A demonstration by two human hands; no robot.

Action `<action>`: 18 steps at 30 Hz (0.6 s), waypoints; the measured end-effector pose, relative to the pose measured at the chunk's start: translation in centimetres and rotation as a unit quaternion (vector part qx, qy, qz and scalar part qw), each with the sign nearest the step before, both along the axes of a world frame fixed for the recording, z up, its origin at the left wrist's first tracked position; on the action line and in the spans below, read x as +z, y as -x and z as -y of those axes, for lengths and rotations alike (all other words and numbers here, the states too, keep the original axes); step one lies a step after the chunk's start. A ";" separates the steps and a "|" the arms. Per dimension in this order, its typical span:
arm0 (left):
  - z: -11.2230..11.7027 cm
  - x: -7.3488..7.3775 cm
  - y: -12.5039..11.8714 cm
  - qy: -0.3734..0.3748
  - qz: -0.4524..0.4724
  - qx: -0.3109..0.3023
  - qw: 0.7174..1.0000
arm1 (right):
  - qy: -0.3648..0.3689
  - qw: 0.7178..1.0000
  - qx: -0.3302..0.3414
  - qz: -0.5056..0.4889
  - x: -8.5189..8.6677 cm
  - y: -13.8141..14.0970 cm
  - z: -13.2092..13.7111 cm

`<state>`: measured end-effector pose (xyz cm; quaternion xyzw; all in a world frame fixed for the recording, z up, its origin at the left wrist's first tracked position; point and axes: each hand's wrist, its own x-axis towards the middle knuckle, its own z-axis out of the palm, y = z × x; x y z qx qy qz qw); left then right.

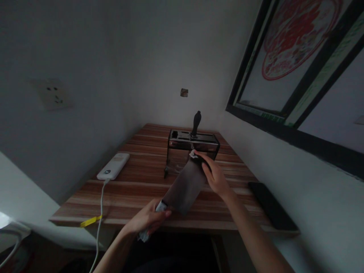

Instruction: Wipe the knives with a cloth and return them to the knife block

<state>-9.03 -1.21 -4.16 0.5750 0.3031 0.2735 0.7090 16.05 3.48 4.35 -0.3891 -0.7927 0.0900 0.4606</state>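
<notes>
- Through the head camera I have the cleaver (184,185) between both hands: its long axis runs slantwise, from the left hand (150,218) at the near end, away and rightward to the right hand (217,178) at the far end.
- My left hand is nearer the body and wraps firmly round the handle (161,206), which looks bound in something pale and crinkled.
- My right hand appears to pinch a dark piece (205,163) against the blade's far end; a whitish scrap (193,154) shows at its fingertips. I cannot tell what either is.
- The blade is broad, flat and roughly rectangular, dull grey metal with a soft sheen. I cannot tell whether it touches the table (127,193) beneath.
- Just beyond the right hand and slightly left of it, I see a boxy knife stand (193,143): shiny slotted top, see-through front, a dark contoured handle (196,122) rising from it, nearly upright.
- The table has streaky reddish-brown wood grain.
- Well left of the left hand lies a smooth white power bank (113,167) with a pale cable (100,227) and a yellow tag (91,221).
- Right of the right hand, a flat black slab (273,206) rests near the table's edge.
</notes>
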 end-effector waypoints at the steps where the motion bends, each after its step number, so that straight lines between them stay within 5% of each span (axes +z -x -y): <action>1: 0.1 0.0 0.0 -0.002 -0.001 -0.001 1.000 | 0.008 0.999 -0.004 -0.041 -0.1 -0.2 0.0; 6: 0.1 -0.1 0.1 -0.013 -0.002 0.006 1.000 | 0.062 0.953 -0.097 -0.279 -1.6 -1.6 -0.4; 10: 0.1 -0.1 0.0 -0.016 0.013 0.017 1.000 | 0.144 0.863 -0.104 -0.474 -2.7 -1.7 -0.7; 13: 0.3 0.2 -0.1 0.048 0.064 0.003 0.997 | 0.184 0.793 -0.097 -0.573 -2.7 -1.1 -0.5; 18: 1.0 0.7 -0.4 0.157 0.118 -0.067 0.978 | 0.189 0.736 -0.113 -0.640 -2.3 -0.9 -0.3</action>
